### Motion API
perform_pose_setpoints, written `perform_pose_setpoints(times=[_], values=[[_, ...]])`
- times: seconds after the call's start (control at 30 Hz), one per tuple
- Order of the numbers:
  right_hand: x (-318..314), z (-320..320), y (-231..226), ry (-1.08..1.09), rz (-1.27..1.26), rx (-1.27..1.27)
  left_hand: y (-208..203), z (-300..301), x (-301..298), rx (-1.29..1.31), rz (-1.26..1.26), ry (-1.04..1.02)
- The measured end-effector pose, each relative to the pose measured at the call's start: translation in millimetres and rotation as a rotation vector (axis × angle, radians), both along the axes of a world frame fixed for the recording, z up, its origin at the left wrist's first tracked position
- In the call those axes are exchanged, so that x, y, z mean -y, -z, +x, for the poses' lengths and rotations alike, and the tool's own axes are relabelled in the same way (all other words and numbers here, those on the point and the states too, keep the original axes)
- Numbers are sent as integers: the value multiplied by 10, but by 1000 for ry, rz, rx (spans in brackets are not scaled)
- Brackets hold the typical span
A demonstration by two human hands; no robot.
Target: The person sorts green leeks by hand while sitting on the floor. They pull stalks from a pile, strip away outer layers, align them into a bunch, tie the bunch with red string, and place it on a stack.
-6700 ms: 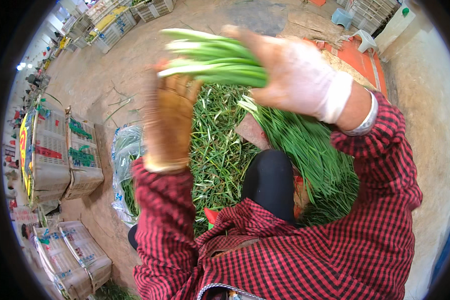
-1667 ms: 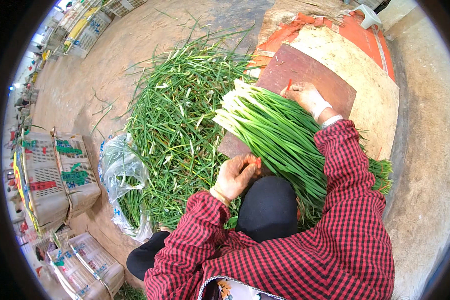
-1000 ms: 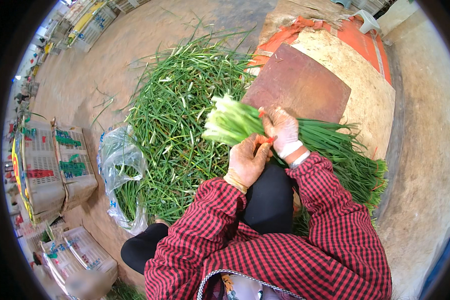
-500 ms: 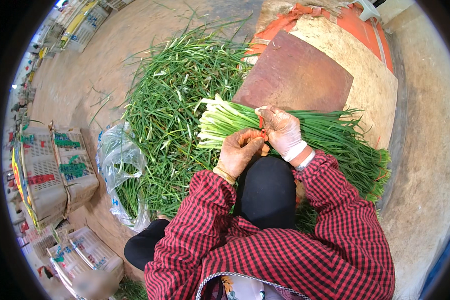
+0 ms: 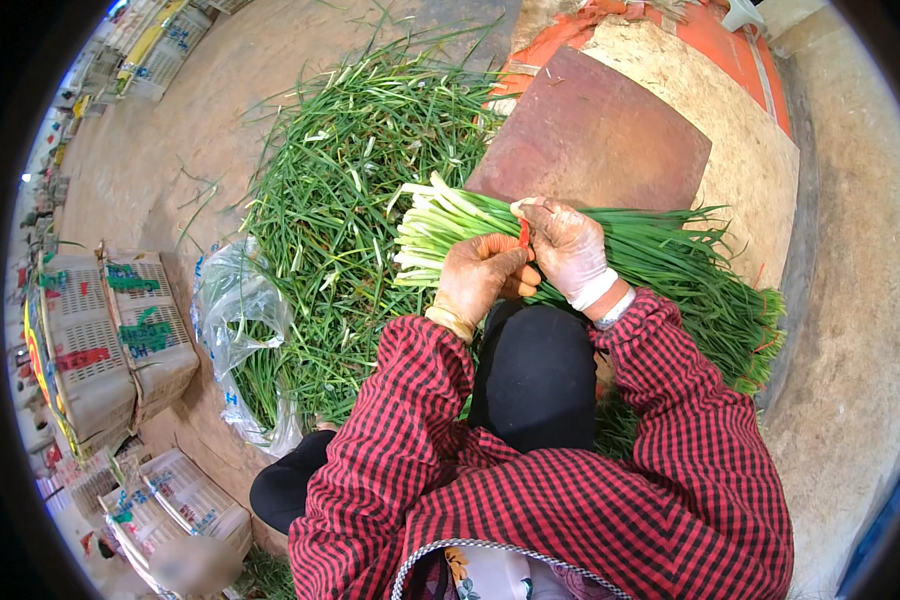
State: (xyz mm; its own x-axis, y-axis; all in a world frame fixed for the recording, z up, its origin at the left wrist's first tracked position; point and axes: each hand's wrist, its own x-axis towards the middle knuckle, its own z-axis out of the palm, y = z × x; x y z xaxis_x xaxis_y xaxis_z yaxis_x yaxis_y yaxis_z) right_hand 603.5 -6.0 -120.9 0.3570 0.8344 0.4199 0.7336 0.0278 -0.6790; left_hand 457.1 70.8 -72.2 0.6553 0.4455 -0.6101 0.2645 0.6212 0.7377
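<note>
A thick bunch of garlic chives (image 5: 635,238) lies crosswise before my knee, pale stem ends to the left and green leaves to the right. Around its stem part runs a red tie (image 5: 525,233). My left hand (image 5: 480,272), in a stained thin glove, is closed with its fingertips pinched at the tie's lower end. Opposite it, my right hand (image 5: 570,252), in a whitish glove, presses thumb and finger together on the tie's upper part. The fingers hide much of the tie, so whether it is knotted cannot be seen.
A large heap of loose chives and leaf scraps (image 5: 340,210) spreads at left, beside a clear plastic bag (image 5: 240,310). A brown board (image 5: 600,140) lies beyond the bunch. More bundled chives (image 5: 755,340) sit at right. White crates (image 5: 150,320) stand far left.
Both hands have drawn slightly closer together at the red tie, and less of it shows between them. The bunch stays in nearly the same place.
</note>
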Motion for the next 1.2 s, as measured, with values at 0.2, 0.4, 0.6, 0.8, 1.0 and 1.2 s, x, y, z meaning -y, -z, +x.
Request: perform_pose_setpoints(times=[0.2, 0.4, 0.6, 0.8, 1.0, 1.2], values=[[20, 54, -13, -54, -48, -54, -54, 97, -35, -77, -15, -18], [117, 287, -282, -268, -161, -143, -76, 231, -30, -139, 50, -56], [79, 88, -245, -81, -256, 7, 82, 211, 43, -108, 88, -114], [95, 128, 3, -3, -44, -290, 2, 191, 110, -49, 168, -60], [130, 82, 142, -34, -28, -522, -369, -41, 203, -65, 1082, -39], [-15, -52, -880, -22, 209, -318, -580, 49, -461, -515, 1538, 448]])
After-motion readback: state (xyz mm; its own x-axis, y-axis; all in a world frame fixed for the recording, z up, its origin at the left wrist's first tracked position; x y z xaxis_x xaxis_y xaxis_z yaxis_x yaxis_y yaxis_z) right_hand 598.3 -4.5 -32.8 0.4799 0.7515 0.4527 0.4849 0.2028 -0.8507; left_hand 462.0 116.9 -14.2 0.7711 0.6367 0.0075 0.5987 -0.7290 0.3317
